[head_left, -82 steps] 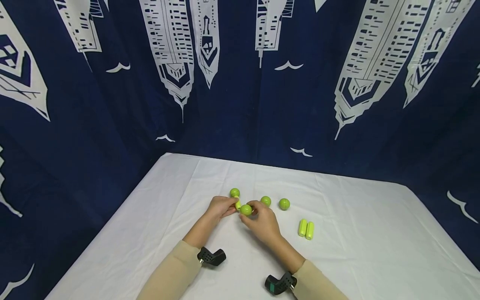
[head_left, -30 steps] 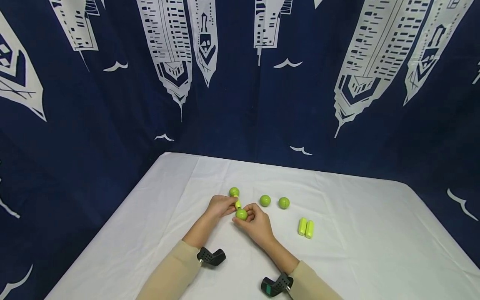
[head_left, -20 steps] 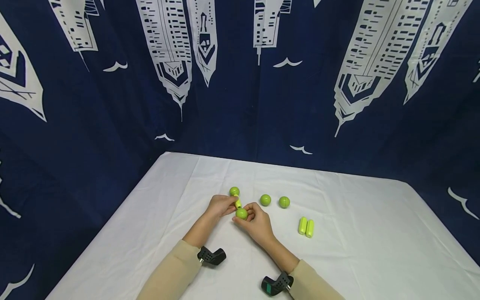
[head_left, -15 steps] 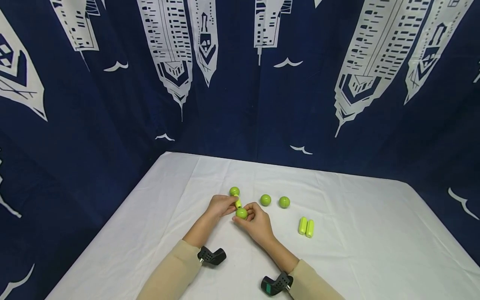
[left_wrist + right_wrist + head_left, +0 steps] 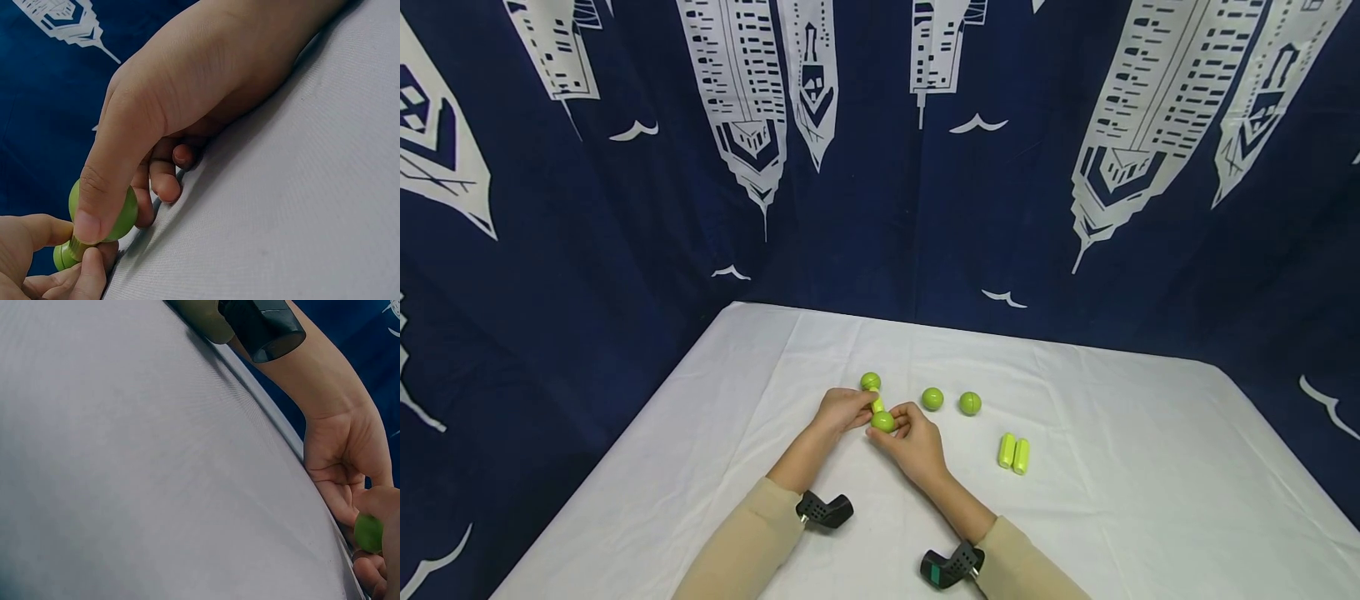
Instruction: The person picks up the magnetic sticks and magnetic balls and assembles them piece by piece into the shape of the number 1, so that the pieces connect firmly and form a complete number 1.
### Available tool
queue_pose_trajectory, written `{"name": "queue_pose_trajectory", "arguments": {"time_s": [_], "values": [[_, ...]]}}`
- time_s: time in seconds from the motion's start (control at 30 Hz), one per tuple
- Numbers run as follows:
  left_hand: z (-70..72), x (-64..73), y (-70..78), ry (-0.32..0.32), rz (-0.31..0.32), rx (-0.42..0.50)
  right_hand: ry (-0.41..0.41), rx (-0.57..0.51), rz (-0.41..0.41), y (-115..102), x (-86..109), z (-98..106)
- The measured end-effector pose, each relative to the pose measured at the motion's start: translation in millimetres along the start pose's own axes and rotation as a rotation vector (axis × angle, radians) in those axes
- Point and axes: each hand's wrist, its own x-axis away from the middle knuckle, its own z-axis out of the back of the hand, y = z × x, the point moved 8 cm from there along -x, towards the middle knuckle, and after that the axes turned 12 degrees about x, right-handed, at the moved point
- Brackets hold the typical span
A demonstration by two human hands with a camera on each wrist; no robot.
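In the head view, my left hand (image 5: pixel 844 408) pinches a short yellow-green cylinder (image 5: pixel 877 405) between thumb and fingers. A green ball (image 5: pixel 870 381) sits at the cylinder's far end. My right hand (image 5: pixel 917 442) pinches another green ball (image 5: pixel 882 422) against the near end, so the pieces look like a small dumbbell. Seen from the left wrist, the left thumb covers much of the cylinder and part of a green ball (image 5: pixel 127 215); the right fingertips (image 5: pixel 53 231) are close by. In the right wrist view, a green ball (image 5: pixel 369 533) is partly hidden by fingers.
Two loose green balls (image 5: pixel 932 398) (image 5: pixel 970 403) lie right of the hands. Nearer on that side, two yellow-green cylinders (image 5: pixel 1013 454) lie side by side. A white cloth (image 5: pixel 1150 467) covers the table; a dark blue printed curtain (image 5: pixel 865 250) hangs behind.
The right hand's ball has moved from beside the cylinder to below its near end, then slightly up against it. The left hand has stayed nearly still on the cylinder.
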Motion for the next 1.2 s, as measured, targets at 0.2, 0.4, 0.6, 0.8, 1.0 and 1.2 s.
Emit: {"name": "queue_pose_trajectory", "arguments": {"time_s": [0.2,0.4,0.6,0.8,1.0,1.2], "values": [[-0.5,0.8,0.8,0.006,0.004,0.000,-0.010,-0.006,-0.008,1,0.2,0],[-0.8,0.6,0.9,-0.003,0.008,0.001,-0.015,-0.022,0.009,0,0.3,1],[-0.8,-0.5,-0.2,-0.003,-0.001,-0.016,-0.025,-0.037,0.003,2,0.5,1],[-2.1,-1.5,-2.3,-0.001,-0.020,-0.045,-0.004,-0.041,0.002,3,1.8,4],[0.3,3.8,-2.4,0.017,-0.024,-0.081,-0.018,-0.049,-0.003,3,2.9,1],[1.4,11.4,-1.9,-0.014,0.017,-0.101,0.000,-0.044,0.008,1,2.2,3]]}}
